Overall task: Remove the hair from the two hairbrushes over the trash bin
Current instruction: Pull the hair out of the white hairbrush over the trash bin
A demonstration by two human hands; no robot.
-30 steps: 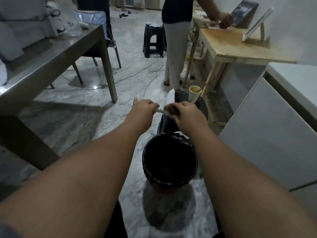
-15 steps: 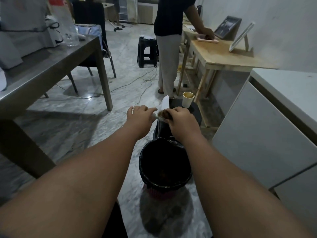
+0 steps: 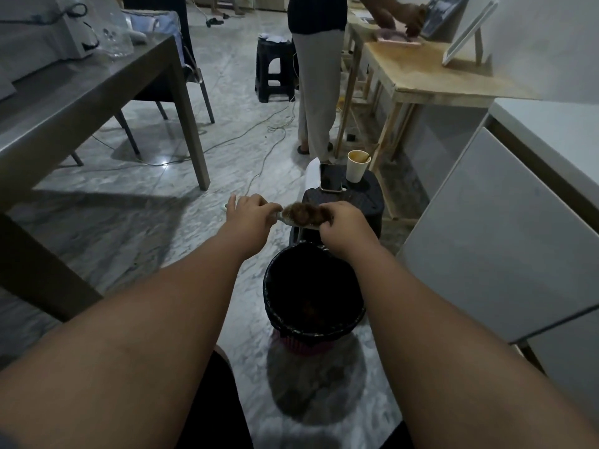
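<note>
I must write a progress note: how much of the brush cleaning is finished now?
Done: some brown hair seems to lie inside the trash bin. In hand: the left hand holds the hairbrush; the right hand pulls its clump of hair. Left: dropping this clump. A second brush is not visible.

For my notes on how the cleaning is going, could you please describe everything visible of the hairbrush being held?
The hairbrush is pale, probably plastic, and lies roughly level above the far rim of the trash bin. The left hand grips its handle; the right hand pinches at the head end. A thick brown clump of hair covers the bristles, hiding them. Only a light strip of the head's edge shows beneath.
</note>
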